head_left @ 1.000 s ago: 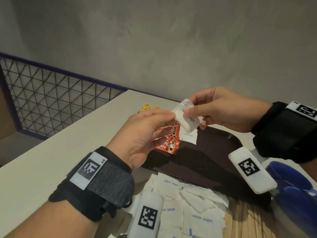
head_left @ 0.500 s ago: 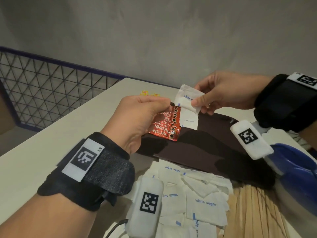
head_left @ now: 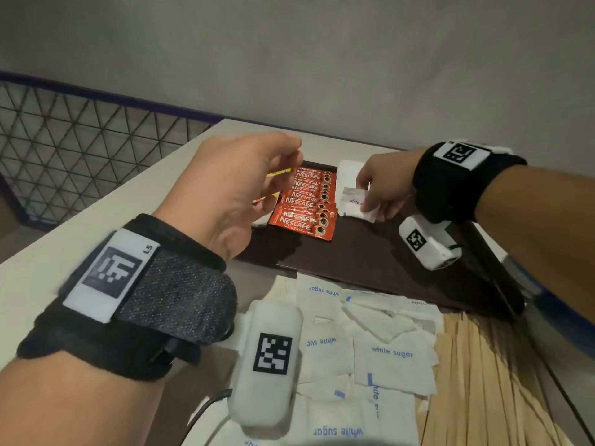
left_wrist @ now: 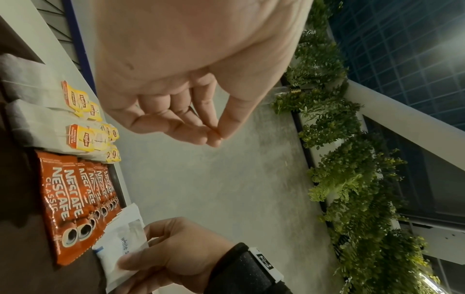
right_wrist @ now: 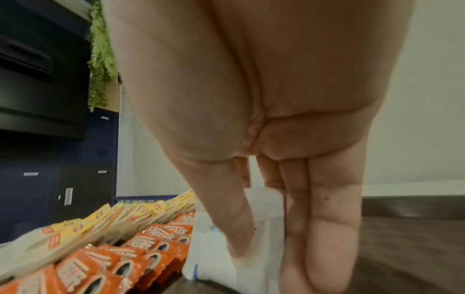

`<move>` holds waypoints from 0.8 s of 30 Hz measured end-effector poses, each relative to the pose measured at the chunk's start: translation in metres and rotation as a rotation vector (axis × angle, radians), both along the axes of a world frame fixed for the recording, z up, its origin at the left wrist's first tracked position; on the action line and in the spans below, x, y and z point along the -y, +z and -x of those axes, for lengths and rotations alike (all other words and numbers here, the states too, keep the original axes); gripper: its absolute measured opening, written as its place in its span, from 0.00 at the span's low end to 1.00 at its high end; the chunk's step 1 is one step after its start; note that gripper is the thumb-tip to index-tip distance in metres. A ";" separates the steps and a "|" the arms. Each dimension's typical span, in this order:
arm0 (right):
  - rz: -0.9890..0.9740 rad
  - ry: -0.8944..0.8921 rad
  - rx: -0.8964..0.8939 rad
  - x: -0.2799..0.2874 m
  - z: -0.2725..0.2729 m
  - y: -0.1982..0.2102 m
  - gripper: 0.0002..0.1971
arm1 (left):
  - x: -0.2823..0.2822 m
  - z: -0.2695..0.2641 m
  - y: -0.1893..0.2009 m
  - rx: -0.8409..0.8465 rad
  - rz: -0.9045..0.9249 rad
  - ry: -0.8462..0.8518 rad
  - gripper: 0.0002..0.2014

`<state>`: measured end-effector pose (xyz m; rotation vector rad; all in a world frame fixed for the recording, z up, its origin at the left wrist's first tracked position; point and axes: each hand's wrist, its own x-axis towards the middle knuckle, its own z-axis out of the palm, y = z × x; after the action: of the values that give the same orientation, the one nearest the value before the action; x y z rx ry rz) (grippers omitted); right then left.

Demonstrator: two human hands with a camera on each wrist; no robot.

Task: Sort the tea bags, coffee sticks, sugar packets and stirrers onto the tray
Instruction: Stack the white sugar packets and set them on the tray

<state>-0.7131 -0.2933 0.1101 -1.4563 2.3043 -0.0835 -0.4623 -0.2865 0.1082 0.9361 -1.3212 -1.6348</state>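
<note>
My right hand (head_left: 367, 206) pinches a white sugar packet (head_left: 350, 201) between thumb and fingers, low over the dark brown tray (head_left: 386, 262). The packet lies on other white packets beside a row of red coffee sticks (head_left: 306, 204). In the right wrist view the right hand (right_wrist: 264, 248) presses that sugar packet (right_wrist: 208, 258) down next to the coffee sticks (right_wrist: 125, 258). My left hand (head_left: 273, 175) hovers above the coffee sticks with fingers loosely curled and nothing in them, thumb and fingertip touching (left_wrist: 217, 137). Yellow-tagged tea bags (left_wrist: 80, 123) lie left of the coffee sticks (left_wrist: 73, 199).
A loose heap of white sugar packets (head_left: 380, 352) lies on the table in front of the tray. Wooden stirrers (head_left: 483, 381) are spread to its right. A blue object (head_left: 566, 320) sits at the right edge. A wire mesh railing (head_left: 80, 146) borders the table's left side.
My right hand has come down from mid-air with the sugar packet to the tray beside the coffee sticks. My left hand has drawn away from the packet and hovers holding nothing.
</note>
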 end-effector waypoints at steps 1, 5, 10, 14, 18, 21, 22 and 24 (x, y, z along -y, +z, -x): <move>-0.001 -0.008 -0.009 0.000 -0.001 -0.001 0.08 | 0.000 0.000 0.000 -0.002 -0.001 -0.002 0.08; 0.003 -0.061 0.002 0.003 -0.001 -0.004 0.13 | -0.002 0.001 0.000 -0.011 0.001 -0.008 0.06; 0.060 -0.102 0.011 0.003 -0.006 -0.003 0.25 | -0.001 0.001 0.001 -0.010 0.002 -0.004 0.08; 0.049 -0.088 -0.063 -0.001 -0.011 -0.004 0.32 | -0.001 0.002 -0.001 -0.008 0.009 -0.008 0.12; 0.081 0.017 -0.326 -0.014 -0.022 0.006 0.32 | -0.001 0.003 -0.002 -0.001 0.015 -0.022 0.10; 0.187 0.212 -0.415 -0.046 -0.052 0.023 0.17 | -0.001 0.003 -0.002 -0.001 0.017 -0.035 0.07; 0.195 0.276 -0.396 -0.063 -0.066 0.027 0.14 | -0.002 0.003 -0.002 -0.005 0.020 -0.041 0.05; 0.114 0.359 -0.345 -0.103 -0.095 0.031 0.18 | -0.004 0.003 -0.001 -0.015 0.022 -0.049 0.02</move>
<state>-0.6177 -0.1902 0.1409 -2.0585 2.2780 0.1548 -0.4655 -0.2827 0.1069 0.8833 -1.3590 -1.6584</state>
